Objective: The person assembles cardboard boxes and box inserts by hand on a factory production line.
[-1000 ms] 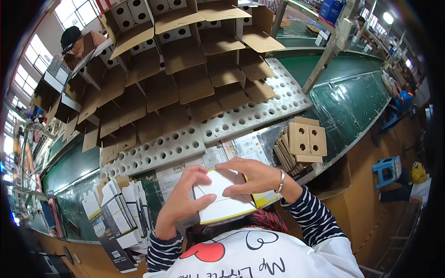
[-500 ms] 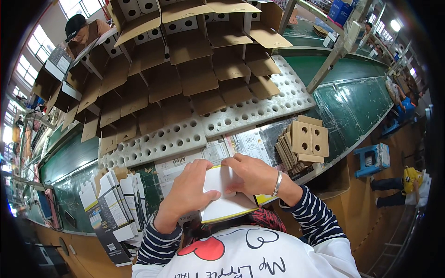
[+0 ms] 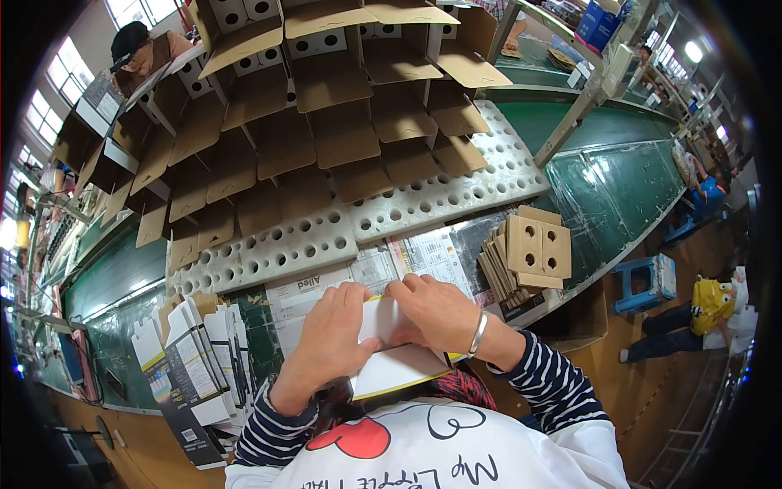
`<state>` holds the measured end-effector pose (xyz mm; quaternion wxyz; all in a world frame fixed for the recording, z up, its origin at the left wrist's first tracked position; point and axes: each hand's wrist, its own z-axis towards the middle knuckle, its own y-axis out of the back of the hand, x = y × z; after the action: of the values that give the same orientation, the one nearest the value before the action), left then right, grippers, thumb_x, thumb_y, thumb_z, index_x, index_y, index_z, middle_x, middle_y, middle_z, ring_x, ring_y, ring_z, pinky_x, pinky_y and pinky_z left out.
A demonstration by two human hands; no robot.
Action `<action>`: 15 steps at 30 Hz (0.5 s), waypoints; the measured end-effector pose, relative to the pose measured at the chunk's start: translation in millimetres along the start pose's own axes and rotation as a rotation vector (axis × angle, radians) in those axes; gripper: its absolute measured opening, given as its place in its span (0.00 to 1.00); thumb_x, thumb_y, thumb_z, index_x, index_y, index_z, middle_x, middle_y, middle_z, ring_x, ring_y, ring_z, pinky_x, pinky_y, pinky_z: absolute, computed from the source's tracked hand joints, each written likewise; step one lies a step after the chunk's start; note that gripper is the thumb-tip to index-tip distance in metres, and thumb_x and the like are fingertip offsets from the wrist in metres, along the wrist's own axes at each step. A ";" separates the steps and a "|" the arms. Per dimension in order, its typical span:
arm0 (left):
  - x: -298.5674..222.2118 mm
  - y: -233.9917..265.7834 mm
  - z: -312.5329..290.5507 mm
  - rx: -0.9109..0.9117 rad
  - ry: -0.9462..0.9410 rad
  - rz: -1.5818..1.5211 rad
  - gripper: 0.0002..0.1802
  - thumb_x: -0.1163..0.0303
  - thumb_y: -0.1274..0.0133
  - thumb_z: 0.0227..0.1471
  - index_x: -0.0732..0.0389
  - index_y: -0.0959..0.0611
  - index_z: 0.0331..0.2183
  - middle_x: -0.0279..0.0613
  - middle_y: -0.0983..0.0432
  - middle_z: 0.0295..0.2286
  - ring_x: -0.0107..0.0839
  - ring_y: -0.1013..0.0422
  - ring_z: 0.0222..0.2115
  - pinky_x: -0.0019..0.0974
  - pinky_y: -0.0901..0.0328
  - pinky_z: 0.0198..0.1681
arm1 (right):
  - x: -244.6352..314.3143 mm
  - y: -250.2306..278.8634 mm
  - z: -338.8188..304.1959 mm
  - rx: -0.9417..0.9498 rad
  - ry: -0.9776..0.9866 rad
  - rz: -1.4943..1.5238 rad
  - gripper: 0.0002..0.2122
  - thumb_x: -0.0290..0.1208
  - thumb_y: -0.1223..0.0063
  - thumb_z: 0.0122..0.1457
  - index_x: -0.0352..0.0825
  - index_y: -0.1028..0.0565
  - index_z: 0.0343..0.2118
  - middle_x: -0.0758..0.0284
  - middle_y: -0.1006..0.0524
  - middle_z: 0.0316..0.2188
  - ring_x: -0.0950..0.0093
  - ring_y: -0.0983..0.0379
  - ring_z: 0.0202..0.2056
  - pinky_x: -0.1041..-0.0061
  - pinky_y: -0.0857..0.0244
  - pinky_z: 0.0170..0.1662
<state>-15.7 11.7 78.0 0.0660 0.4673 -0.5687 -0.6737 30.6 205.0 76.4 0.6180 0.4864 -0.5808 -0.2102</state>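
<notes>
Close to my body, I hold a small white card box (image 3: 399,371) with yellow edges, partly folded, its white inner side toward me. My left hand (image 3: 330,338) grips its left side, fingers over the far edge and thumb on the inner face. From the right, my right hand (image 3: 437,316) is closed on the same box, fingers curled over the far edge and thumb inside. The fingers hide much of its far panel. To the left of my left hand lies a pile of flat printed boxes (image 3: 204,359), white, black and yellow.
Brown open cartons (image 3: 346,147) are stacked ahead on white foam boards (image 3: 440,197) with round holes. Brown card inserts (image 3: 533,259) with holes stand in a stack at right. Newspaper (image 3: 314,285) covers part of the green table (image 3: 603,191). A blue stool (image 3: 645,281) stands beyond its edge.
My right fingers and thumb have shifted slightly along the box, and its panels have bent a little further inward. Both hands keep their hold. The whole view has moved slightly.
</notes>
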 end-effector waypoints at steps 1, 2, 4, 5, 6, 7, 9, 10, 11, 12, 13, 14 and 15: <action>0.1 -0.6 0.1 0.000 -0.001 -0.002 0.34 0.64 0.34 0.31 0.63 0.31 0.42 0.49 0.31 0.38 0.46 0.34 0.42 0.42 0.38 0.43 | 0.7 -2.6 -0.2 -0.025 0.003 -0.035 0.25 0.38 0.36 0.45 0.33 0.34 0.44 0.57 0.29 0.35 0.58 0.29 0.38 0.63 0.34 0.40; 0.1 -1.2 0.2 -0.001 -0.001 0.005 0.34 0.63 0.34 0.32 0.64 0.31 0.42 0.49 0.31 0.38 0.46 0.34 0.42 0.41 0.38 0.44 | 0.9 -3.9 -0.5 -0.049 0.005 -0.069 0.25 0.38 0.36 0.46 0.32 0.34 0.44 0.57 0.29 0.35 0.58 0.30 0.38 0.63 0.34 0.40; 1.3 -1.1 0.8 -0.004 0.000 0.010 0.34 0.62 0.35 0.32 0.64 0.31 0.42 0.50 0.31 0.38 0.46 0.34 0.42 0.41 0.38 0.44 | -3.3 -0.4 -0.9 -0.038 0.032 -0.043 0.26 0.39 0.38 0.48 0.32 0.34 0.46 0.57 0.28 0.36 0.59 0.29 0.39 0.65 0.34 0.41; 2.5 0.9 0.0 -0.002 0.042 -0.091 0.32 0.60 0.37 0.38 0.64 0.31 0.43 0.49 0.31 0.39 0.43 0.34 0.42 0.39 0.38 0.46 | -7.1 2.0 -1.5 -0.028 0.059 -0.014 0.26 0.40 0.39 0.50 0.32 0.34 0.49 0.57 0.28 0.38 0.60 0.29 0.40 0.66 0.34 0.41; 4.6 2.9 -1.0 -0.002 0.089 -0.190 0.30 0.58 0.39 0.44 0.65 0.31 0.44 0.47 0.31 0.39 0.41 0.34 0.43 0.38 0.39 0.47 | -13.6 6.5 -2.1 -0.024 0.064 -0.014 0.26 0.40 0.39 0.50 0.32 0.34 0.49 0.57 0.28 0.38 0.60 0.29 0.40 0.66 0.34 0.41; 13.4 -3.0 -4.1 -0.007 0.092 -0.190 0.30 0.58 0.39 0.44 0.65 0.31 0.44 0.47 0.31 0.39 0.41 0.34 0.43 0.38 0.39 0.47 | -20.7 13.3 -4.1 0.015 0.098 0.222 0.27 0.40 0.42 0.53 0.32 0.35 0.52 0.56 0.28 0.41 0.62 0.29 0.42 0.68 0.34 0.43; 37.2 -31.6 -16.1 -0.280 0.154 -0.825 0.26 0.54 0.52 0.56 0.65 0.30 0.47 0.46 0.31 0.43 0.36 0.35 0.46 0.36 0.43 0.51 | -38.0 15.8 -11.3 0.087 0.089 0.614 0.28 0.46 0.52 0.60 0.32 0.39 0.58 0.55 0.28 0.46 0.63 0.30 0.46 0.73 0.35 0.47; 39.0 -39.4 -23.7 -0.283 0.161 -0.825 0.26 0.54 0.52 0.56 0.65 0.30 0.47 0.46 0.31 0.43 0.36 0.35 0.46 0.36 0.43 0.51 | -44.4 9.1 -13.6 0.093 0.092 0.616 0.28 0.46 0.52 0.60 0.32 0.39 0.58 0.55 0.28 0.46 0.63 0.30 0.46 0.73 0.35 0.47; 39.4 -46.4 -31.5 -0.246 0.180 -0.976 0.29 0.49 0.59 0.58 0.64 0.31 0.49 0.45 0.31 0.45 0.35 0.37 0.48 0.36 0.45 0.53 | -48.8 -0.4 -16.6 -0.039 -0.071 1.021 0.27 0.48 0.57 0.62 0.33 0.39 0.58 0.56 0.30 0.48 0.65 0.32 0.48 0.72 0.36 0.49; 38.7 -52.3 -36.6 -0.207 0.195 -1.130 0.33 0.44 0.67 0.60 0.64 0.33 0.51 0.44 0.32 0.46 0.33 0.38 0.50 0.35 0.46 0.55 | -54.3 -8.9 -20.1 -0.181 -0.247 1.415 0.27 0.50 0.62 0.63 0.34 0.39 0.58 0.57 0.31 0.50 0.66 0.34 0.51 0.71 0.38 0.52; 38.3 -56.1 -38.8 -0.180 0.212 -1.187 0.41 0.37 0.75 0.58 0.63 0.34 0.53 0.46 0.36 0.51 0.36 0.42 0.54 0.35 0.50 0.58 | -62.3 -16.4 -20.5 -0.211 -0.430 1.430 0.31 0.56 0.70 0.63 0.35 0.40 0.59 0.59 0.36 0.55 0.68 0.39 0.55 0.64 0.42 0.56; 36.3 -59.7 -39.2 -0.187 0.215 -1.187 0.41 0.37 0.75 0.58 0.63 0.34 0.53 0.46 0.36 0.51 0.36 0.42 0.54 0.35 0.50 0.58 | -66.0 -24.7 -20.7 -0.204 -0.427 1.430 0.31 0.56 0.70 0.63 0.35 0.40 0.59 0.59 0.36 0.55 0.68 0.39 0.55 0.64 0.42 0.56; 33.4 -63.1 -37.3 -0.233 0.259 -1.360 0.41 0.36 0.76 0.58 0.63 0.33 0.52 0.47 0.38 0.53 0.36 0.45 0.56 0.37 0.52 0.59 | -68.5 -33.3 -22.1 -0.124 -0.660 1.572 0.32 0.58 0.70 0.63 0.35 0.41 0.59 0.59 0.37 0.56 0.68 0.41 0.57 0.62 0.44 0.57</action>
<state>20.0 -13.6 10.3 -0.2532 0.7858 -0.0620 -0.5609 44.9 254.9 16.4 0.4090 -0.1787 -0.8872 0.1174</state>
